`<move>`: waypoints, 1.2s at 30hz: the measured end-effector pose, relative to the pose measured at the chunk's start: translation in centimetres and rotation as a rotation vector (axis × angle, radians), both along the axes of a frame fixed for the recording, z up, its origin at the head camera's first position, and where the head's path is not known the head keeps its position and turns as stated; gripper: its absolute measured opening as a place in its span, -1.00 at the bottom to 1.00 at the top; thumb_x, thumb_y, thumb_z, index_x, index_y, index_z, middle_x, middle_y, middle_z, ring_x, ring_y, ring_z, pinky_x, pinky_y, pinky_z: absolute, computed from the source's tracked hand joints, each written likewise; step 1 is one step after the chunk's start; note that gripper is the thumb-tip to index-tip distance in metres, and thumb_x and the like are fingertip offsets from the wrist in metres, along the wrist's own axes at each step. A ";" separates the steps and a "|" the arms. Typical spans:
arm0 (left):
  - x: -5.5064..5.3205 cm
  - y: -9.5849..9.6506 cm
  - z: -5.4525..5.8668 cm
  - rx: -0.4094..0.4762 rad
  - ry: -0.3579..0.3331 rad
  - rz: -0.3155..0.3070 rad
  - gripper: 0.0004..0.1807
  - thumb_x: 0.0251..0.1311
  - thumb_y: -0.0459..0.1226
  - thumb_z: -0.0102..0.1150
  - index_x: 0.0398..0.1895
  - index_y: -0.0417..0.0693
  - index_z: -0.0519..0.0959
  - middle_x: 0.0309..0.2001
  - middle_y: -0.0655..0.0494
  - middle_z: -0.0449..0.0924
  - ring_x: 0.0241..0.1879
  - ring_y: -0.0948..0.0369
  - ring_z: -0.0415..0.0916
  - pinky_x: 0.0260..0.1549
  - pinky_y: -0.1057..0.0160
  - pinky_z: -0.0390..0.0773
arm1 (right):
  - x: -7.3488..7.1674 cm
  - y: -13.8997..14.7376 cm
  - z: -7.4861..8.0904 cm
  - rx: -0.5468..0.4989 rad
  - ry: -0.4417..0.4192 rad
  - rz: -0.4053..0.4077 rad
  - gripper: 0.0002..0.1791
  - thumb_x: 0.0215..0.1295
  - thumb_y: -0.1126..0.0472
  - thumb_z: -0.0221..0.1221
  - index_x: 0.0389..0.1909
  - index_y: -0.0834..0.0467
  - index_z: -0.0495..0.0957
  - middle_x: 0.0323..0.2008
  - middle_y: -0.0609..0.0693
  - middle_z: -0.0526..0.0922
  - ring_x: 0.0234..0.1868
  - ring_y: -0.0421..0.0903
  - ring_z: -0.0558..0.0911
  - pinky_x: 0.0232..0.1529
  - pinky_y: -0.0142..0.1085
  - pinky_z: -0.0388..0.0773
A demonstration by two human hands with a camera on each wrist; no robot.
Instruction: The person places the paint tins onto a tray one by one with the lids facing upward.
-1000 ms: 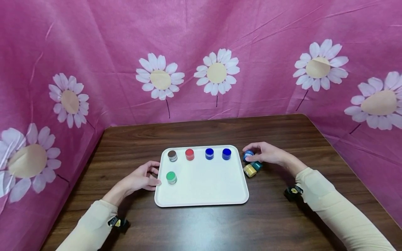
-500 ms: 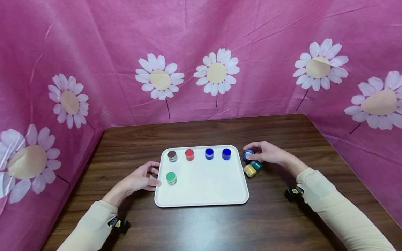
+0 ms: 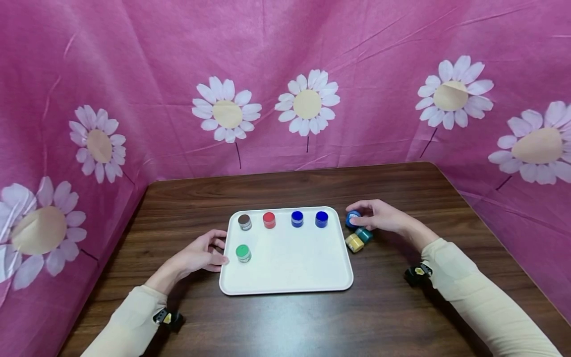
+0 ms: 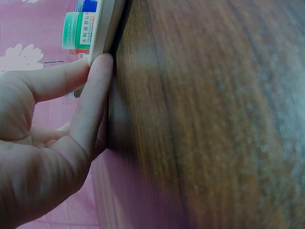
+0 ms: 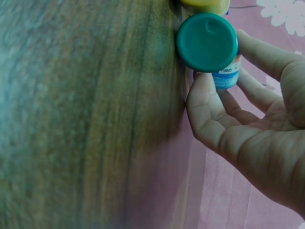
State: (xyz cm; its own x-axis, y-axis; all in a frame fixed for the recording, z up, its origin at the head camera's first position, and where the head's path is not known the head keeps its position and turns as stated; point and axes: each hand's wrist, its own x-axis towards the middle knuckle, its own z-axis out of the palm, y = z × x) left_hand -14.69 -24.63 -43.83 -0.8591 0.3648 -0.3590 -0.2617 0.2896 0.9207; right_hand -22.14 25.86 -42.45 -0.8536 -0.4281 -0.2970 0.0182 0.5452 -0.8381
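My left hand (image 3: 198,254) pinches the left edge of a white tray (image 3: 294,267), its thumb over the rim. In the left wrist view, the tray's edge sits between thumb and finger. Past the tray's right edge, my right hand (image 3: 382,216) grips a blue paint jar (image 3: 352,219) between thumb and fingers. Close below it on the table lie a teal paint jar (image 3: 364,235) and a yellow paint jar (image 3: 354,243), both tipped over. In the right wrist view, the teal lid (image 5: 207,43) partly hides the held blue jar (image 5: 228,80).
Upright along the tray's far side stand a brown jar (image 3: 245,222), a red jar (image 3: 269,220) and two dark blue jars (image 3: 297,219). A green jar (image 3: 243,253) stands nearer, at the left. Pink flowered cloth (image 3: 267,49) surrounds the wooden table (image 3: 285,327).
The right hand and the blue jar have shifted very slightly away from the teal jar, toward the back. The left hand and the tray stay where they were.
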 end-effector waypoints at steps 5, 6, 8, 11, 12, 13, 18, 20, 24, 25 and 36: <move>0.0 0.0 0.0 -0.004 -0.003 0.009 -0.20 0.12 -0.56 0.31 0.39 -0.37 0.12 0.02 -0.22 0.30 -0.22 0.12 0.54 -0.25 0.05 0.73 | -0.1 0.1 0.2 -0.007 0.011 0.002 -0.40 0.39 0.04 0.30 0.32 0.27 0.45 0.13 0.22 0.55 -0.04 0.00 0.60 -0.11 -0.19 0.68; 0.0 0.0 0.1 -0.004 -0.003 0.009 -0.20 0.13 -0.56 0.31 0.40 -0.37 0.12 0.02 -0.22 0.29 -0.22 0.12 0.54 -0.25 0.04 0.73 | -0.2 0.1 0.3 -0.009 0.019 0.006 -0.40 0.39 0.05 0.30 0.32 0.28 0.45 0.13 0.22 0.56 -0.04 0.00 0.60 -0.10 -0.18 0.69; -0.1 0.0 0.1 -0.004 -0.002 0.009 -0.20 0.13 -0.56 0.31 0.40 -0.36 0.12 0.03 -0.22 0.29 -0.22 0.11 0.54 -0.25 0.04 0.73 | -0.3 0.1 0.6 -0.012 0.034 0.007 -0.40 0.38 0.05 0.31 0.31 0.28 0.46 0.12 0.22 0.57 -0.04 0.01 0.61 -0.09 -0.17 0.69; -0.1 0.0 0.1 -0.008 -0.004 0.013 -0.21 0.13 -0.56 0.31 0.40 -0.35 0.12 0.03 -0.22 0.29 -0.21 0.10 0.53 -0.25 0.04 0.73 | -0.4 -0.1 1.1 -0.018 0.061 0.013 -0.40 0.37 0.04 0.32 0.31 0.28 0.46 0.09 0.21 0.57 -0.05 0.06 0.63 -0.06 -0.14 0.69; -0.1 0.0 0.1 -0.009 -0.006 0.013 -0.21 0.13 -0.56 0.31 0.40 -0.35 0.12 0.03 -0.22 0.29 -0.21 0.10 0.52 -0.25 0.04 0.73 | -0.4 -0.2 1.3 -0.019 0.067 0.015 -0.39 0.37 0.03 0.32 0.31 0.27 0.46 0.08 0.21 0.57 -0.04 0.08 0.63 -0.04 -0.13 0.69; -0.1 0.0 0.1 -0.012 -0.007 0.015 -0.20 0.13 -0.56 0.31 0.40 -0.35 0.13 0.03 -0.22 0.29 -0.21 0.10 0.52 -0.25 0.04 0.73 | -0.4 -0.3 1.4 -0.023 0.071 0.015 -0.39 0.37 0.03 0.32 0.31 0.27 0.46 0.08 0.20 0.57 -0.04 0.11 0.63 -0.03 -0.11 0.69; 0.0 0.0 0.2 -0.018 -0.007 0.013 -0.21 0.14 -0.55 0.31 0.41 -0.34 0.13 0.03 -0.23 0.29 -0.20 0.08 0.50 -0.24 0.04 0.73 | -0.2 -0.9 1.9 -0.062 0.075 0.022 -0.39 0.38 0.06 0.31 0.32 0.29 0.44 0.09 0.21 0.56 -0.02 0.15 0.63 0.03 -0.05 0.67; 0.0 0.0 0.2 -0.019 -0.006 0.012 -0.21 0.14 -0.55 0.31 0.41 -0.34 0.14 0.04 -0.23 0.29 -0.20 0.08 0.50 -0.24 0.04 0.73 | -0.1 -1.1 2.1 -0.080 0.069 0.023 -0.39 0.39 0.08 0.30 0.33 0.30 0.43 0.09 0.23 0.55 -0.01 0.14 0.64 0.04 -0.04 0.66; 0.0 0.0 0.1 -0.018 -0.002 0.011 -0.20 0.14 -0.55 0.32 0.41 -0.34 0.14 0.03 -0.23 0.29 -0.20 0.08 0.50 -0.24 0.04 0.73 | 0.1 -1.7 2.3 -0.106 0.046 0.036 -0.33 0.39 0.06 0.30 0.39 0.29 0.38 0.15 0.25 0.53 0.05 0.16 0.63 0.06 -0.01 0.64; 0.0 0.0 0.1 -0.018 -0.001 0.011 -0.20 0.14 -0.55 0.32 0.41 -0.34 0.14 0.03 -0.23 0.29 -0.21 0.08 0.50 -0.25 0.04 0.73 | 0.2 -1.8 2.4 -0.108 0.040 0.039 -0.32 0.39 0.04 0.30 0.41 0.29 0.36 0.17 0.25 0.52 0.06 0.18 0.63 0.08 0.01 0.64; -0.1 0.0 0.1 -0.019 0.000 0.011 -0.21 0.13 -0.55 0.32 0.40 -0.35 0.14 0.03 -0.22 0.29 -0.21 0.09 0.52 -0.25 0.05 0.73 | 0.4 -3.5 3.3 -0.153 -0.011 0.104 -0.31 0.44 0.08 0.25 0.46 0.28 0.30 0.30 0.26 0.45 0.13 0.26 0.60 0.11 0.01 0.61</move>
